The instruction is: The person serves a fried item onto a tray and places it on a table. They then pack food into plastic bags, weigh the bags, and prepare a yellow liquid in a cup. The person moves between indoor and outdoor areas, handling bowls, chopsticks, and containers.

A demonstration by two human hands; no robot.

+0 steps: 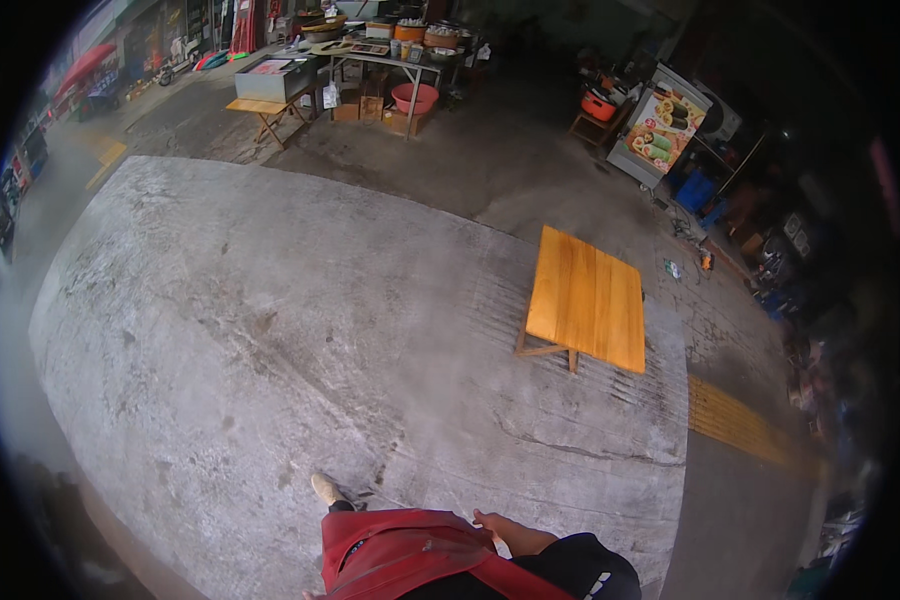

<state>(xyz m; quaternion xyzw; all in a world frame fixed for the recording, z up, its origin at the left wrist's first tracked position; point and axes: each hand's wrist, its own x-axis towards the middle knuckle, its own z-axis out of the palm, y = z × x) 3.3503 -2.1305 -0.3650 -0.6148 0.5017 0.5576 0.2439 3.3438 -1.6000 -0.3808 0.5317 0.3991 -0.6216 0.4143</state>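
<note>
At the bottom, my right hand (pixel 487 520) shows beside a red apron (pixel 412 551), below a black sleeve; its fingers are partly hidden, and no object shows in it. Only a small bit of my left hand (pixel 307 595) appears at the bottom edge, by the apron's left side. One light-coloured shoe (pixel 325 489) rests on the concrete. Ahead and to the right stands a small wooden folding table (pixel 589 304) with a slatted yellow-brown top, out of reach of both hands.
Farther ahead, a metal box (pixel 274 82) sits on a wooden folding stand. Beside it a long table (pixel 386 58) holds bowls and containers, with a pink basin (pixel 415 98) under it. At right stand a cabinet with food pictures (pixel 660 127) and a red-orange pot (pixel 598 106) on a chair.
</note>
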